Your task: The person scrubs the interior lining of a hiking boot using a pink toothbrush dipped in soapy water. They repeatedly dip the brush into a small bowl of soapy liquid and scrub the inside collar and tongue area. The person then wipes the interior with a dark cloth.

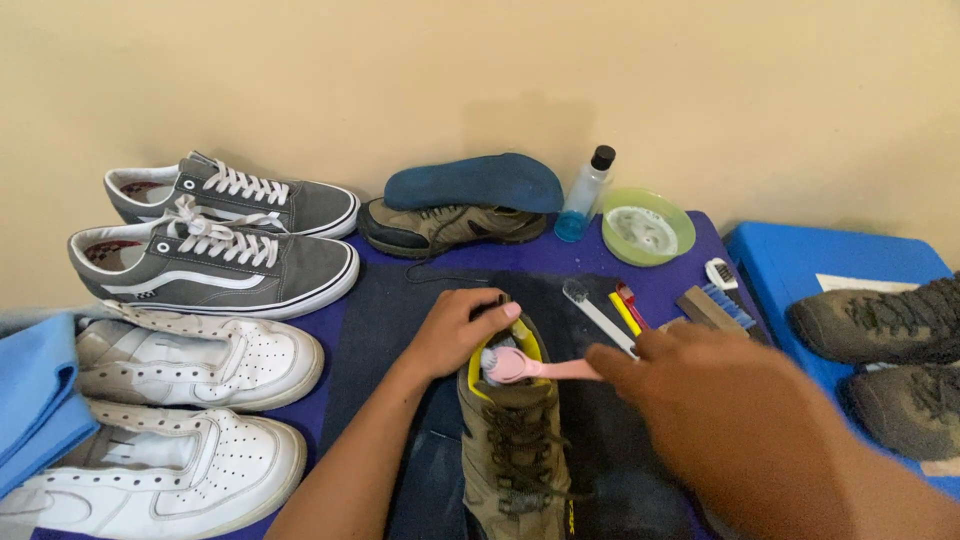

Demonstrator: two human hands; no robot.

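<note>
An olive-brown hiking shoe (515,450) with a yellow lining lies on a dark mat (390,310), heel away from me. My left hand (455,330) grips the heel collar of this shoe. My right hand (720,400) holds a pink brush (535,368) by its handle. The brush's white bristled head sits inside the shoe's opening.
Two grey sneakers (225,250) and two white sneakers (190,400) line the left side, beside a blue cloth (35,390). At the back lie a second hiking shoe (450,228), a blue insole (475,183), a clear bottle (585,195) and a green bowl (648,227). Toothbrushes (605,315) and more brushes (720,300) lie near. Two more hiking shoes (880,330) rest on a blue surface, right.
</note>
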